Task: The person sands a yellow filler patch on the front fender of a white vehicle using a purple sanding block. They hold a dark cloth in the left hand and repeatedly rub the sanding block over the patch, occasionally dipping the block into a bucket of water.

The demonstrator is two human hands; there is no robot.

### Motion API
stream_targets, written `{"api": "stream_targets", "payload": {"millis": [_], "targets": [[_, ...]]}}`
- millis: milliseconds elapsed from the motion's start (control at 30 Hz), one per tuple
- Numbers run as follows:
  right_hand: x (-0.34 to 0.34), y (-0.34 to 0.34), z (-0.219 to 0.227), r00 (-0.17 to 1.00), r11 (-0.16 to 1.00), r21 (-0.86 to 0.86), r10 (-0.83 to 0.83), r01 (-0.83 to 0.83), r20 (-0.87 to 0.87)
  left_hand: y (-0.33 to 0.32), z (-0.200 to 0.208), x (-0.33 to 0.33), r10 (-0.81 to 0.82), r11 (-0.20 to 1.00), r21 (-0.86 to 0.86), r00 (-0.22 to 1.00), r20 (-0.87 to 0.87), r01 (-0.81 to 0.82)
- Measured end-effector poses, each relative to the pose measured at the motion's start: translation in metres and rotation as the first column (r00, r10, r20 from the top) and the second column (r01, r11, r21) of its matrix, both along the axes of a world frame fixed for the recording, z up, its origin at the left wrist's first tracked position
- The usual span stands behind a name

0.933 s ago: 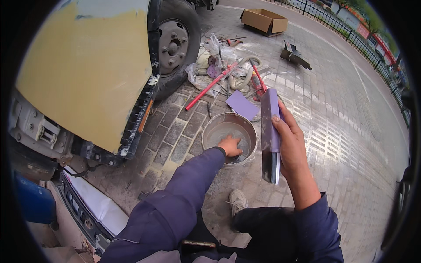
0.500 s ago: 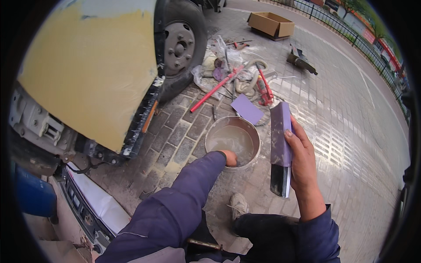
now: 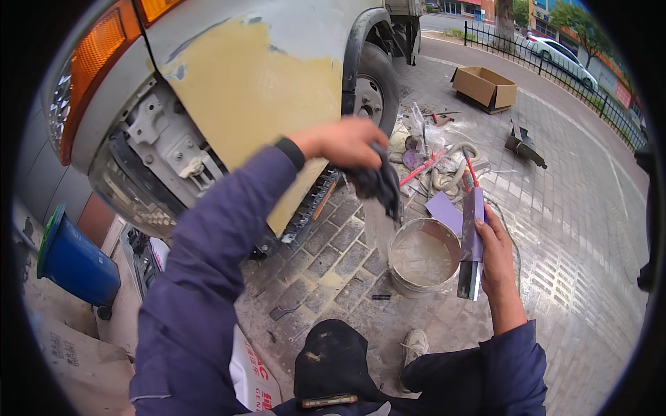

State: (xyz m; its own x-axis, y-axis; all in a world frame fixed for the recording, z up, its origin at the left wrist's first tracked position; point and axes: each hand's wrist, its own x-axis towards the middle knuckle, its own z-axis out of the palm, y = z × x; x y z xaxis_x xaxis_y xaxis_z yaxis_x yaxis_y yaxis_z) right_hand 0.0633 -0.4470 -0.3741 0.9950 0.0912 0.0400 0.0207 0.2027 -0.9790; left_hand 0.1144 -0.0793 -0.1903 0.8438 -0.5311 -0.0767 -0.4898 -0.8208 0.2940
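Observation:
My left hand (image 3: pixel 347 142) is raised in front of the vehicle's body panel, its fingers closed round a dark wet cloth (image 3: pixel 380 182). Water streams down from the cloth, left of the bucket (image 3: pixel 414 289), which holds cloudy water. In my right hand (image 3: pixel 497 253) is a long sanding block (image 3: pixel 471 239), held upright with purple sandpaper wrapped round it and its dark lower end bare. A loose purple sandpaper sheet (image 3: pixel 444 210) lies behind the bucket. Yellowish filler (image 3: pixel 257 87) covers much of the panel, partly hidden by my left arm.
The truck's wheel (image 3: pixel 374 90) stands beyond the panel. Near it lie a red-handled jack (image 3: pixel 469 173), a grey hose and plastic wrap. Farther off are a cardboard box (image 3: pixel 479 87) and a dark bracket (image 3: pixel 525 144). A blue bin (image 3: pixel 80 260) stands at left.
My left hand has come out of the bucket and up toward the panel with the dripping cloth. The view has shifted up and left. My right hand still holds the sanding block.

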Motion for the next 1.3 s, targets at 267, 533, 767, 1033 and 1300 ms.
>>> {"api": "stream_targets", "payload": {"millis": [267, 533, 767, 1033, 1300], "targets": [[0.001, 0.017, 0.002, 0.999, 0.998, -0.056, -0.025, 0.027, 0.039, 0.066, 0.244, -0.068, -0.581, 0.354, 0.685, 0.424, 0.694, -0.637], [-0.036, 0.033, 0.019, 0.998, 1.0, -0.004, 0.008, -0.008, 0.064, 0.11, 0.165, -0.086, -0.247, 0.5, 0.681, 0.665, 0.705, -0.536], [-0.055, 0.058, 0.024, 0.985, 0.982, 0.154, 0.086, -0.109, 0.149, 0.099, 0.094, -0.127, -0.36, 0.574, 0.72, 0.669, 0.65, -0.39], [-0.061, 0.144, -0.011, 0.98, 0.975, 0.092, 0.201, -0.2, -0.002, 0.084, 0.178, -0.121, -0.591, 0.45, 0.657, 0.35, 0.727, -0.604], [-0.013, 0.296, 0.036, 0.85, 0.976, -0.108, 0.217, -0.188, 0.479, 0.09, 0.238, -0.146, -0.717, 0.307, 0.69, 0.318, 0.62, -0.655]]}}
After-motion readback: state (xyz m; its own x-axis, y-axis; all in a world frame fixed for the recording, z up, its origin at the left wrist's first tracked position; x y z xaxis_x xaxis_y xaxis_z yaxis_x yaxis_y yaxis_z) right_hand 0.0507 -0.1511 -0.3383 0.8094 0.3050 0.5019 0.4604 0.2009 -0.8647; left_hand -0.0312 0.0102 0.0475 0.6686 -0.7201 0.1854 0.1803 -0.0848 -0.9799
